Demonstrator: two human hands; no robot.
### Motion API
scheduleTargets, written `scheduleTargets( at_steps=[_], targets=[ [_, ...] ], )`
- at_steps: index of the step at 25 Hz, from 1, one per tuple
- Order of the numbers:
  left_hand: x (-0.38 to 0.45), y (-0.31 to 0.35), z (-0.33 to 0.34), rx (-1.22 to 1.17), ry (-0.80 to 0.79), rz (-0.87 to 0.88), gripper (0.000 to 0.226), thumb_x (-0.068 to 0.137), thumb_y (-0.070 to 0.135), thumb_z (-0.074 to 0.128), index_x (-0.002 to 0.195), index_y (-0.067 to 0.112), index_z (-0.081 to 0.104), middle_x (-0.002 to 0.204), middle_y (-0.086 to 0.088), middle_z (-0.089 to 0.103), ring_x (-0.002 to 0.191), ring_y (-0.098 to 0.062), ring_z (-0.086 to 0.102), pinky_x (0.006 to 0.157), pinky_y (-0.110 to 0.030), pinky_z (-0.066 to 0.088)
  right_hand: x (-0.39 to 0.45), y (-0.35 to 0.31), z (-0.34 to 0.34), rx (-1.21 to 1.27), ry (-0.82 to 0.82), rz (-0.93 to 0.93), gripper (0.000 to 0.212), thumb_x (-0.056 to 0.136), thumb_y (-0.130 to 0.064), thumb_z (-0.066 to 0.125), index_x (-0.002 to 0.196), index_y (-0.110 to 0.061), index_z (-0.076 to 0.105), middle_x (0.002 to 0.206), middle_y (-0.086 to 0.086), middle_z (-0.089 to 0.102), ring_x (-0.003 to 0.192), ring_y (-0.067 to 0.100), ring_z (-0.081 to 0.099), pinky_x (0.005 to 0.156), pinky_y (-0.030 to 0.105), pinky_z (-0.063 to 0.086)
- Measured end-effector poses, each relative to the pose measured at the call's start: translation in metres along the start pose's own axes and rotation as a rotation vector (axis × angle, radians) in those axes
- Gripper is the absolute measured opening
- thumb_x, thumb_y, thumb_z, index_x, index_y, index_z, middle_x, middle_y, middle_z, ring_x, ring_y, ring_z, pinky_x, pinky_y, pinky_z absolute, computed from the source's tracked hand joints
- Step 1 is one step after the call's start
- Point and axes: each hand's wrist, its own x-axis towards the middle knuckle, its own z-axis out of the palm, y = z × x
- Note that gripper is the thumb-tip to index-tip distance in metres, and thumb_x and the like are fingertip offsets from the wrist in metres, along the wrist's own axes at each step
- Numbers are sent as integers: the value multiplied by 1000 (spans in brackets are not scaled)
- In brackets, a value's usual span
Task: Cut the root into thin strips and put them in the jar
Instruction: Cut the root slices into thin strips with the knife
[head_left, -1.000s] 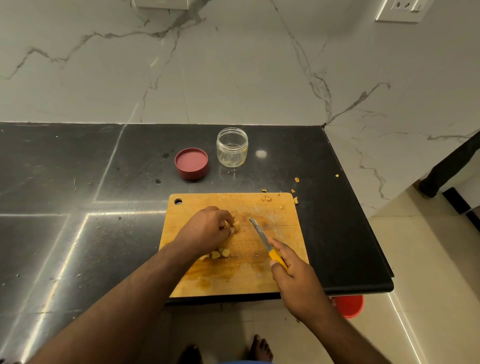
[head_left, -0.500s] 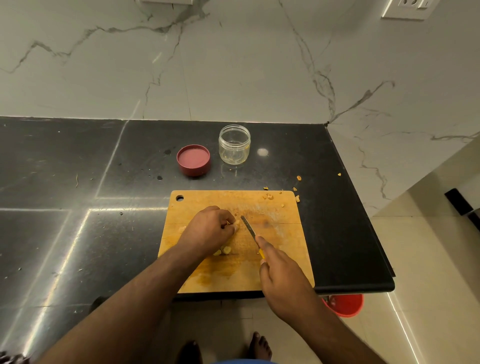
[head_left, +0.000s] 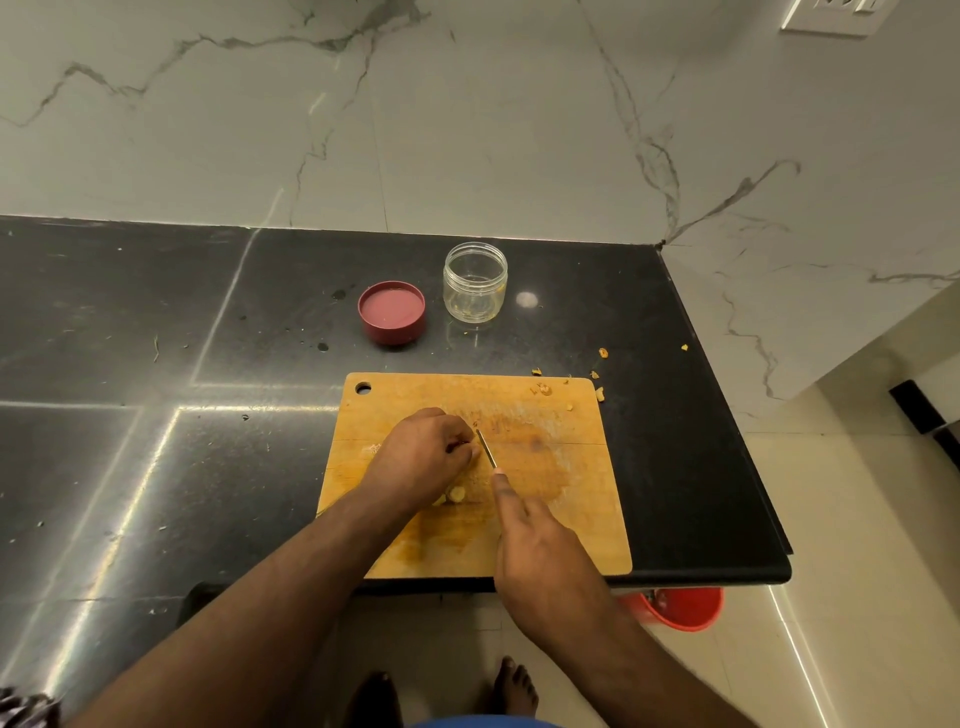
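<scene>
A wooden cutting board (head_left: 561, 499) lies at the counter's front edge. My left hand (head_left: 423, 457) presses down on the root at the board's middle, hiding most of it. Two pale cut pieces (head_left: 453, 494) show just below that hand. My right hand (head_left: 540, 551) grips a knife (head_left: 487, 449), index finger along its spine, the blade standing on edge right beside my left fingertips. The clear jar (head_left: 474, 286) stands open behind the board, with a few yellow bits at its bottom.
The jar's red lid (head_left: 392, 312) lies upturned to the left of the jar. Peel scraps (head_left: 597, 374) are scattered by the board's far right corner. The black counter (head_left: 156, 415) ends at the right; an orange bucket (head_left: 680, 608) sits on the floor below.
My right hand has brought the knife leftward, from tilted in the board's middle to upright against my left fingertips. The left hand has stayed on the root.
</scene>
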Motion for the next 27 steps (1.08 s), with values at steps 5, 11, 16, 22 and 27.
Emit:
scheduleTargets(
  at_steps=[5,11,16,22,27],
  targets=[
    [1,0,1,5,19,21,23,95,30,67,114,20,75,105,5,67,94,-10,57,79,-25,47,13,0,-7,6,-13,13,67,97,-11,37,157,-28,11,128,4,50,106,22,53,87,34,47],
    [6,-1,-1,31,-17,-4,25,95,33,66,116,21,75,108,4,69,94,-11,59,77,-26,48,30,4,-14,11,-6,2,59,100,-17,34,155,-28,19,132,6,52,116,24,52,98,37,46],
    [1,0,5,31,23,-7,22,91,31,70,110,21,75,102,5,66,91,-10,58,75,-26,48,5,7,-8,52,41,-30,58,102,-18,33,156,-29,16,125,2,53,104,19,54,88,33,48],
    [-2,1,5,20,39,5,19,92,30,69,108,22,76,103,6,67,92,-10,58,77,-25,47,27,6,-8,35,-10,-2,63,99,-13,36,156,-27,15,133,6,51,116,24,51,97,37,46],
    [-2,1,6,6,36,-32,23,93,32,69,113,21,74,105,6,66,93,-10,57,78,-25,49,-15,18,7,104,44,-3,60,102,-19,36,156,-31,15,128,-2,52,106,13,53,91,29,47]
  ],
)
